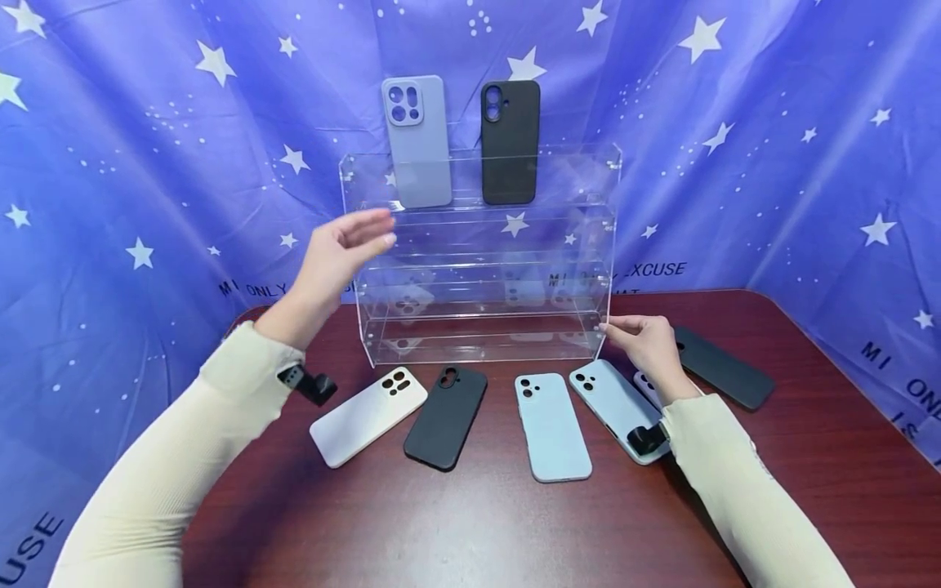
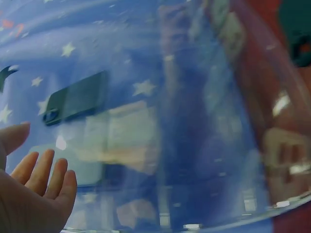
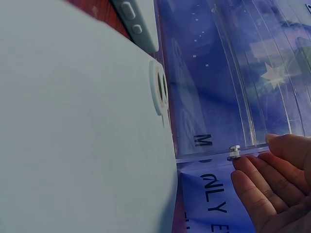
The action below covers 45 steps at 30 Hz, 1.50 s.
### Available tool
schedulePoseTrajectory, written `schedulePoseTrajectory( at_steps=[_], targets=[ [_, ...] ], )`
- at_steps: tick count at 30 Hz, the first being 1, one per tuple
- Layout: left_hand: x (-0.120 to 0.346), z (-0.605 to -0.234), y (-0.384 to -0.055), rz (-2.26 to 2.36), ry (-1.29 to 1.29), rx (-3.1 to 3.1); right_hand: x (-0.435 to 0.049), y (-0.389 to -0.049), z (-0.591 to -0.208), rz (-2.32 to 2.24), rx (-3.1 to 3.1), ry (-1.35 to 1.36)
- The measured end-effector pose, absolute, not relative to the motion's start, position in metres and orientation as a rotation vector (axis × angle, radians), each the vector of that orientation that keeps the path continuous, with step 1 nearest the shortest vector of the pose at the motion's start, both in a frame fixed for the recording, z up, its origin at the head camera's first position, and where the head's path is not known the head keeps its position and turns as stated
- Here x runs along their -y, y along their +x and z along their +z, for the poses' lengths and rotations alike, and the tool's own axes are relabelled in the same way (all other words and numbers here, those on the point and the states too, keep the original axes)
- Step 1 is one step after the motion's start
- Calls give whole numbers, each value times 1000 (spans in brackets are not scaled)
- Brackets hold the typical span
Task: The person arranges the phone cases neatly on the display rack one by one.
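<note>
A clear acrylic tiered rack [image 1: 478, 351] stands on the table. On its top tier lean a lavender phone case [image 1: 421, 163] and, to the right, a black phone case [image 1: 510, 147]. My left hand [image 1: 345, 253] is raised by the rack's left side, below the lavender case, with nothing in its loosely bent fingers. The left wrist view shows that hand [image 2: 39, 194] with its fingers spread apart from the rack. Down at the rack's lower right corner, my right hand [image 1: 650, 347] pinches the side panel's edge between thumb and fingers, close to a small metal fastener [image 3: 234, 152].
On the dark red table [image 1: 485, 539] lie a whitish case [image 1: 363, 425], a black case [image 1: 447, 425], a pale blue case [image 1: 555, 433] and another pale blue case [image 1: 613, 408] partly under my right wrist. A dark case [image 1: 724, 371] lies beyond that hand. A starry blue curtain [image 1: 772, 204] hangs behind.
</note>
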<state>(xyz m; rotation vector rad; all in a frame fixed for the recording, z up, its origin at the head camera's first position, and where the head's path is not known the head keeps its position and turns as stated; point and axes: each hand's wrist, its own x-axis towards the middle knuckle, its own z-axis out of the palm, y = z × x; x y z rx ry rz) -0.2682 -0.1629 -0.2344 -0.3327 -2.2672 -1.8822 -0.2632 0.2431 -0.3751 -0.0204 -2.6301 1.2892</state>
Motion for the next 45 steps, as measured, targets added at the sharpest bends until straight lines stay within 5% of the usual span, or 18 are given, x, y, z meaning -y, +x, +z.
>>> schedulePoseTrajectory(
  at_steps=[21,45],
  targets=[
    [194,-382,-215,-1886,-542,2558,-241,-261,-368,1271,2646,-39],
    [218,-413,-221,-1786,-514,2749,-244,-264,-375,1304,2656,-54]
  ],
)
